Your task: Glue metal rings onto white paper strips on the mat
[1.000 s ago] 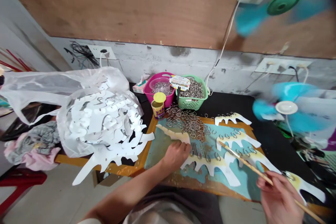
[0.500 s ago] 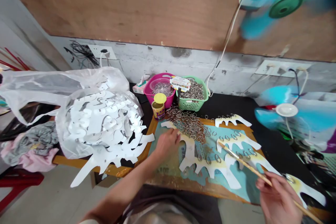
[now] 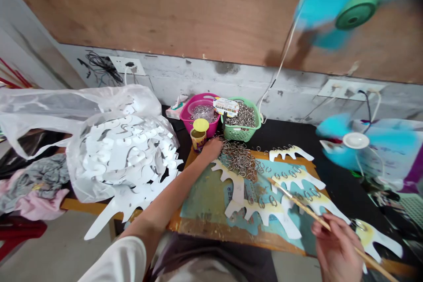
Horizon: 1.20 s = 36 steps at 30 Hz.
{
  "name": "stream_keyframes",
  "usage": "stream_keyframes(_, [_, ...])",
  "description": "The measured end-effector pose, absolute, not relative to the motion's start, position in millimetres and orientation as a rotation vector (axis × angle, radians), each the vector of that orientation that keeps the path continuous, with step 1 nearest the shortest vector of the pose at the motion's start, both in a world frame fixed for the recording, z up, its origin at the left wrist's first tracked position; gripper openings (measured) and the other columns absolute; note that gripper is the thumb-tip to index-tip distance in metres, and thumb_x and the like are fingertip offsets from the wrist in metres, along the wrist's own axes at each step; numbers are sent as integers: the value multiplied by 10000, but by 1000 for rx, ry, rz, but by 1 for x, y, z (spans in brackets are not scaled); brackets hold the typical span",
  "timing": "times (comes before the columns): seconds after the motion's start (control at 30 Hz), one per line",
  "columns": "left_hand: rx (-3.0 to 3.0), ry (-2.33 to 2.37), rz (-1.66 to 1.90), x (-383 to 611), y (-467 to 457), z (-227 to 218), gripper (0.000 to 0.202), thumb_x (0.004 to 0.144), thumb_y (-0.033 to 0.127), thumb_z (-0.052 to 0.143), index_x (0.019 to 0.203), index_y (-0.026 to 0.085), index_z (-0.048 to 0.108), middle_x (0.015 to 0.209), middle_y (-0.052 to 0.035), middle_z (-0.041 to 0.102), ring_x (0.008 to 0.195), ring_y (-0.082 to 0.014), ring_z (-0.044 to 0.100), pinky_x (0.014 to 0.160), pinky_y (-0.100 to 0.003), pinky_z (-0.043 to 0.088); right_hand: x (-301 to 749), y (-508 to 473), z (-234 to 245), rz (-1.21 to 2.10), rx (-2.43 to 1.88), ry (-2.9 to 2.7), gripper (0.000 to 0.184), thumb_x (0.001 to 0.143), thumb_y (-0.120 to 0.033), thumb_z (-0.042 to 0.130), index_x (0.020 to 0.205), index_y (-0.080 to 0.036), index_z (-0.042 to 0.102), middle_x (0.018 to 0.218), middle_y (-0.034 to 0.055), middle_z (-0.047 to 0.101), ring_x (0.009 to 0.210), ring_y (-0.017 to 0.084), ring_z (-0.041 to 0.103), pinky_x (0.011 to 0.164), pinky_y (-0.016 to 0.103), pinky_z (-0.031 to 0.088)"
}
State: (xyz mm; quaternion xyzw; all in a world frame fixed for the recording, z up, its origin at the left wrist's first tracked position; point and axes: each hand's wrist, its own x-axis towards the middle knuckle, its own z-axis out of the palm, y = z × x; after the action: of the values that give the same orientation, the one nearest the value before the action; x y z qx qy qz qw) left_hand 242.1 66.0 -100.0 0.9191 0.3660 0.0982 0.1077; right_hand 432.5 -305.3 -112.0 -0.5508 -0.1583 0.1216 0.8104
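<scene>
My left hand [image 3: 211,149] reaches past a white paper cut-out [image 3: 233,180] to the edge of a heap of metal rings [image 3: 238,161], its fingertips touching the heap. I cannot tell whether they pinch a ring. A yellow-lidded can [image 3: 199,134] stands just left of that hand. My right hand [image 3: 337,246] grips a thin wooden stick [image 3: 297,205], whose tip points at a cut-out [image 3: 297,178] with rings on it. More ringed cut-outs [image 3: 264,213] lie on a teal-and-orange painted board [image 3: 201,202].
Behind the can stand a pink basket [image 3: 194,112] and a green basket [image 3: 239,132], both holding metal rings. A plastic bag [image 3: 122,150] of white cut-outs lies to the left. Blurred blue fans [image 3: 366,143] stand to the right, on and beside the black tabletop [image 3: 291,130].
My left hand has moved up from the board to the ring heap. The white cut-out under it has shifted to lie beside the heap. My right hand has moved slightly left.
</scene>
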Motion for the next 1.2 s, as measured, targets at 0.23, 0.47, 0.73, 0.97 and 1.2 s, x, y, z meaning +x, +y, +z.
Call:
stream_keyframes(0.23, [2628, 877, 446, 237, 60, -89, 216, 936, 118, 473, 1006, 123, 678, 954, -107, 697, 871, -198, 651, 831, -296, 489, 430, -303, -117, 301, -1170, -369, 174, 773, -320, 764, 842, -164, 730, 653, 23, 638, 511, 166, 581, 489, 302, 432])
stream_keyframes(0.47, [2547, 364, 351, 232, 14, -91, 113, 888, 182, 629, 904, 199, 739, 996, -44, 708, 918, -147, 658, 838, -228, 485, 421, -294, -114, 326, -1146, -381, 203, 755, -323, 776, 857, -154, 729, 651, 31, 649, 510, 166, 589, 500, 291, 426])
stream_keyframes(0.73, [2379, 471, 406, 229, -7, -93, 162, 895, 146, 578, 927, 175, 734, 938, -63, 725, 839, -152, 656, 777, -243, 493, 424, -291, -110, 278, -1143, -302, 381, 816, -542, 719, 888, -168, 722, 738, 56, 705, 550, 171, 623, 490, 299, 477])
stream_keyframes(0.97, [2239, 648, 335, 235, -10, -96, 149, 831, 144, 626, 875, 163, 767, 817, -21, 760, 728, -135, 659, 677, -203, 474, 400, -267, -100, 337, -1197, -488, 477, 870, -640, 616, 891, -172, 703, 832, 115, 737, 851, 285, 718, 623, 376, 556])
stream_keyframes(1.2, [2206, 715, 238, 251, -1, -103, 145, 800, 174, 645, 848, 169, 782, 804, -1, 771, 755, -145, 683, 696, -202, 497, 385, -258, -100, 334, -1183, -528, 344, 938, -488, 593, 902, -170, 717, 684, 71, 701, 808, 275, 717, 618, 356, 532])
